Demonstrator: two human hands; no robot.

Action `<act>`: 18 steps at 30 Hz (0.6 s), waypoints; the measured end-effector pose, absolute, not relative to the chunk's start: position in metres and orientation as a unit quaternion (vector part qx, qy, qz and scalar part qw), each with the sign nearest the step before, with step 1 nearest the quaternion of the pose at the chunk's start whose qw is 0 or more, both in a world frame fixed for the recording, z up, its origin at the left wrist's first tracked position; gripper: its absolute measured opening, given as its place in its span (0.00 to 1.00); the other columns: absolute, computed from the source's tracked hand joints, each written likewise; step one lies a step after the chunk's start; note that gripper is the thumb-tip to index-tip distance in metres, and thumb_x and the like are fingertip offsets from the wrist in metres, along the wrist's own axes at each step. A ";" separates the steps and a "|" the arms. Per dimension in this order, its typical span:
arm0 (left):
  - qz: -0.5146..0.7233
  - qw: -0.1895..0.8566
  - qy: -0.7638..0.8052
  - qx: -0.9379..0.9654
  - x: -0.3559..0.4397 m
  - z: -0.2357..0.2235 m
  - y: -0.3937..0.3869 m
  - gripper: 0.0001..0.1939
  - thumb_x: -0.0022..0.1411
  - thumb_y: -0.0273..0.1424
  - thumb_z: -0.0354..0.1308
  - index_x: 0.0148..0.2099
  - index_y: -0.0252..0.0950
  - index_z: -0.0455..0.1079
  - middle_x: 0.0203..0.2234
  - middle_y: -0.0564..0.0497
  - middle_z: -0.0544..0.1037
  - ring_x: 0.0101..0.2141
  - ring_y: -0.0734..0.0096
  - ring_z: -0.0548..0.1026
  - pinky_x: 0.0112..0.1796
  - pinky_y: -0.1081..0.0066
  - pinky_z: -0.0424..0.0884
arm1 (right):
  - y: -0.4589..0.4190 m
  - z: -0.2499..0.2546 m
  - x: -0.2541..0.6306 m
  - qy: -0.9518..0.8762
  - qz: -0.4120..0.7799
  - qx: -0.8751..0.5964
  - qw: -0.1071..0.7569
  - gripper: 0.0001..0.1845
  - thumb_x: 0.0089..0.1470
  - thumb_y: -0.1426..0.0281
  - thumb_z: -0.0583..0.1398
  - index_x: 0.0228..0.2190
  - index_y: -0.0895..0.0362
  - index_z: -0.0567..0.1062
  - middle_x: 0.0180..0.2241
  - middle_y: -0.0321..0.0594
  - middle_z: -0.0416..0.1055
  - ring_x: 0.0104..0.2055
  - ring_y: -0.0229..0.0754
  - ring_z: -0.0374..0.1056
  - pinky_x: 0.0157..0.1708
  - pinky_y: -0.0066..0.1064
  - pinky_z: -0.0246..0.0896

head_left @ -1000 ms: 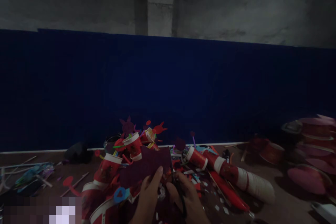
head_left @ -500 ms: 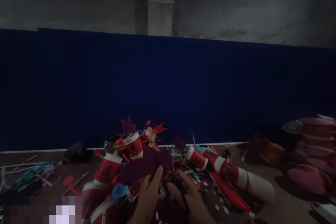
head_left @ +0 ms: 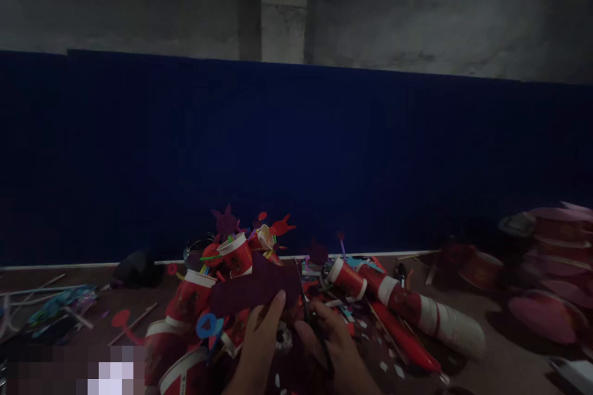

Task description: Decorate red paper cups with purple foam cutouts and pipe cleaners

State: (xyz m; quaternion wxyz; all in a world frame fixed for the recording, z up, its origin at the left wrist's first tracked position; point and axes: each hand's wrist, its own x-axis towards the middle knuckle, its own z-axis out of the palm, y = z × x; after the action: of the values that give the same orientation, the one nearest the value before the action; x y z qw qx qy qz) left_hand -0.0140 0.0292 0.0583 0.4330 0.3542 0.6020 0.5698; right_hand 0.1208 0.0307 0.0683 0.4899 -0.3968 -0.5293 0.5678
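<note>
My left hand [head_left: 260, 334] pinches a sheet of dark purple paper [head_left: 248, 289] between thumb and fingers. In my right hand [head_left: 336, 334] is a pair of scissors [head_left: 319, 332] with dark handles. Their blades are parted and point away from me, at the right edge of the paper. Below the hands lies a small white-and-black round piece [head_left: 283, 338], too dim to name. Left of my left hand is a blue paper ring [head_left: 206, 326] beside red paper cups [head_left: 191, 297].
A row of nested cups [head_left: 435, 315] lies on its side at the right, beside a long red object [head_left: 407, 339]. Pink-topped tubs [head_left: 563, 259] are stacked far right. Ribbon-like strips [head_left: 60, 308] lie at the left. A blue wall panel [head_left: 296, 154] stands behind.
The scissor blades have opened and show more clearly at the paper's edge. Both hands and the purple paper have stayed almost in place.
</note>
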 end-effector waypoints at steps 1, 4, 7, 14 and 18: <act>0.572 0.428 0.604 0.354 -0.014 0.057 0.030 0.17 0.39 0.40 0.65 0.34 0.38 0.75 0.31 0.49 0.77 0.42 0.58 0.72 0.46 0.68 0.64 | 0.031 0.066 0.121 -0.529 0.566 -0.396 0.493 0.18 0.40 0.58 0.66 0.23 0.58 0.69 0.20 0.31 0.62 0.23 0.32 0.55 0.22 0.23 0.51; 0.577 0.400 0.622 0.346 -0.014 0.056 0.032 0.18 0.38 0.40 0.64 0.35 0.38 0.75 0.29 0.50 0.76 0.41 0.57 0.71 0.45 0.67 0.64 | 0.033 0.061 0.120 -0.531 0.588 -0.381 0.476 0.18 0.38 0.58 0.67 0.24 0.58 0.69 0.21 0.31 0.63 0.24 0.33 0.56 0.23 0.23 0.52; 0.578 0.406 0.633 0.317 -0.010 0.062 0.034 0.15 0.40 0.41 0.64 0.29 0.38 0.74 0.24 0.51 0.74 0.36 0.59 0.72 0.42 0.67 0.65 | 0.034 0.061 0.119 -0.532 0.613 -0.376 0.447 0.19 0.38 0.58 0.67 0.22 0.58 0.67 0.18 0.28 0.60 0.20 0.31 0.52 0.19 0.22 0.48; 0.564 0.437 0.641 0.284 -0.005 0.073 0.035 0.16 0.39 0.44 0.65 0.17 0.39 0.64 0.14 0.55 0.68 0.24 0.65 0.70 0.30 0.68 0.65 | 0.035 0.063 0.120 -0.545 0.619 -0.352 0.443 0.20 0.41 0.56 0.65 0.23 0.57 0.65 0.16 0.27 0.59 0.18 0.30 0.51 0.18 0.22 0.47; 0.559 0.444 0.651 0.258 -0.006 0.077 0.034 0.16 0.40 0.44 0.65 0.19 0.38 0.66 0.16 0.55 0.70 0.26 0.64 0.71 0.32 0.68 0.64 | 0.038 0.055 0.122 -0.547 0.614 -0.360 0.441 0.21 0.40 0.56 0.66 0.22 0.58 0.64 0.18 0.28 0.59 0.20 0.30 0.51 0.19 0.22 0.47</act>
State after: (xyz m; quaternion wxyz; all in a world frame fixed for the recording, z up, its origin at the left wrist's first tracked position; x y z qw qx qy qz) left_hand -0.0056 0.0336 0.0772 0.4438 0.2583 0.6510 0.5590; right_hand 0.1216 0.0376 0.0545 0.4413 -0.3596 -0.5466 0.6142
